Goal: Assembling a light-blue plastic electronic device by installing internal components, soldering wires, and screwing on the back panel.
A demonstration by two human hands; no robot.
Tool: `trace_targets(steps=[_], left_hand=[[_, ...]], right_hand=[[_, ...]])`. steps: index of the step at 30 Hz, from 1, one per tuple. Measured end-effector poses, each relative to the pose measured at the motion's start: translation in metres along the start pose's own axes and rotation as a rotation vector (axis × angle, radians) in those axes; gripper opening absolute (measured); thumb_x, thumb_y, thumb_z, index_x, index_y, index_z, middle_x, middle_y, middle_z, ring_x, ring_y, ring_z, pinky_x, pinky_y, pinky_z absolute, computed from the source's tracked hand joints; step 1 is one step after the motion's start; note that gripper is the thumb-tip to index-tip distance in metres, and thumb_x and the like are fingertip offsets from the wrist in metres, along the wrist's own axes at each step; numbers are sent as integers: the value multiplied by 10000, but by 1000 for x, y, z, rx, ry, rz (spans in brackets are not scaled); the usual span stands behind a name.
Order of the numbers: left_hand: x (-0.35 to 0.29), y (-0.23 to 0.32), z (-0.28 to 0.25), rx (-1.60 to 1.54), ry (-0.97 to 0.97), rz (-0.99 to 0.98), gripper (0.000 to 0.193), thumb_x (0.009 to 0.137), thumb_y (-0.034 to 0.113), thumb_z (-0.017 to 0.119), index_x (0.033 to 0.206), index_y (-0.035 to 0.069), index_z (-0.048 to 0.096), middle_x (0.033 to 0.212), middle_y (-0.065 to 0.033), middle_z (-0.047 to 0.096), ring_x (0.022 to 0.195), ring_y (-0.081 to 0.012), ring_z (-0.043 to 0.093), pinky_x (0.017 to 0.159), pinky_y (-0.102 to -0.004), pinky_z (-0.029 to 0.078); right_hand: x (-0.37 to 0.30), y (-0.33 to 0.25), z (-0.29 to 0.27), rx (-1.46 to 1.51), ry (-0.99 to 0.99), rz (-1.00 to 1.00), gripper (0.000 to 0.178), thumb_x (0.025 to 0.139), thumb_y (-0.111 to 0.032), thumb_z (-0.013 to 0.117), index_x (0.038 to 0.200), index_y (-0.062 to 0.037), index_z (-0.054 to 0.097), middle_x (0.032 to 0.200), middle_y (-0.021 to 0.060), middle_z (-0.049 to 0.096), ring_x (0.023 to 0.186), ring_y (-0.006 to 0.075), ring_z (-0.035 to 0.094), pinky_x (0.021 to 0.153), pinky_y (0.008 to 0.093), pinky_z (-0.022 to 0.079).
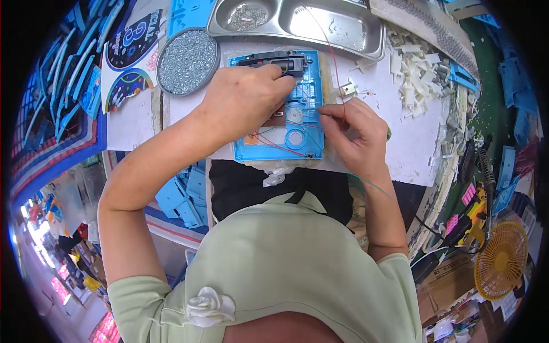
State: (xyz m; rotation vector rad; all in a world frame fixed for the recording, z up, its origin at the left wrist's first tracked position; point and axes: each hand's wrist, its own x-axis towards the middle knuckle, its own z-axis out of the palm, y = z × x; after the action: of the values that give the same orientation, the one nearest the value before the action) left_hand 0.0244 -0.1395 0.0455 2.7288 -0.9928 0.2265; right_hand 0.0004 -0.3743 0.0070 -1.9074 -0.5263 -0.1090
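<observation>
"So, what do you have closest to you?"

"Your light-green top [286, 240], with a white fabric flower [209, 307] on the left of your chest. Just past it, the open blue plastic casing [311, 86] lies on the pale worktop [131, 128], with translucent plastic [275, 176] showing under its near edge."

"And how are your fingers set?"

"Your left hand [249, 91] reaches over the casing with its fingers curled together; you hide whatever they may pinch. Your right hand [360, 131] is at the casing's right edge, thumb and forefinger bent close to each other. A red wire [336, 74] runs down to that hand, but I cannot tell whether you grip it."

"What do you have farther off?"

"On your left, a round dish [182, 94] full of small silvery metal pieces; on your right, a heap of white plastic parts [414, 74]. Beyond the casing sits a compartmented steel tray [343, 23]."
</observation>
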Motion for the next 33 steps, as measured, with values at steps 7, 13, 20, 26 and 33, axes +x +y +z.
trace_targets(steps=[7,13,20,26,33], left_hand=[[5,9,0,45,-59,-48,131,792,119,737,844,101,618,751,-55,561,643,-270,656,517,-387,514],[14,19,-5,135,-171,8,170,743,119,732,861,99,611,789,-58,572,653,-269,669,533,-385,531],[20,16,-14,207,-346,146,230,744,135,713,945,74,619,850,-69,575,699,-252,677,567,-370,547],[-22,22,-22,112,-264,6,572,724,85,740,1282,38,629,976,-63,621,762,-250,684,609,-352,559],[-31,11,-3,1,-85,44,584,730,55,722,1306,39,624,989,-59,625,787,-239,685,619,-329,565]], right_hand=[[1,2,-5,44,4,-45,113,766,-19,757,874,-41,733,694,58,629,607,203,564,568,325,441],[-3,5,-13,42,28,-25,116,770,-32,762,882,-42,736,696,56,627,608,203,560,570,324,442],[-10,3,-26,25,44,39,104,803,-37,754,906,-39,743,739,69,649,631,201,570,578,314,444],[-43,-7,-32,179,-126,86,161,889,-16,694,1046,-15,729,838,96,665,713,224,614,640,314,481],[-69,-47,-21,358,-155,470,202,925,-8,657,1121,5,705,1041,154,682,895,261,674,751,312,532]])
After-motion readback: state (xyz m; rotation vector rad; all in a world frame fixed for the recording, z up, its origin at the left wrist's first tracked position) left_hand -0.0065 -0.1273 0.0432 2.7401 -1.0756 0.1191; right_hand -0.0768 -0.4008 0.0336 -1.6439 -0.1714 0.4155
